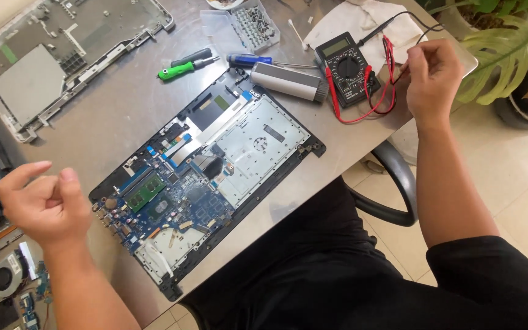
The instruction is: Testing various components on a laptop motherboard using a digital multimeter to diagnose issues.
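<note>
Head view: the right hand is curled shut, fingertips pinching the thin red and black multimeter leads above the black handheld multimeter at the far right of the grey metal surface; the leads look light, limp and springy, best pinched near the stiff probe ends, not on the wire; the left hand hovers loosely half-closed over the near left edge, holding nothing; between the hands lies one opened black laptop base with blue circuit board, flat, rigid yet fragile, safest gripped by its plastic rim; counted: one multimeter, two leads, three screwdrivers (a green-handled screwdriver, a dark-handled one, a blue-handled one), one clear plastic screw box, one grey cylindrical brush, one detached grey laptop cover.
</note>
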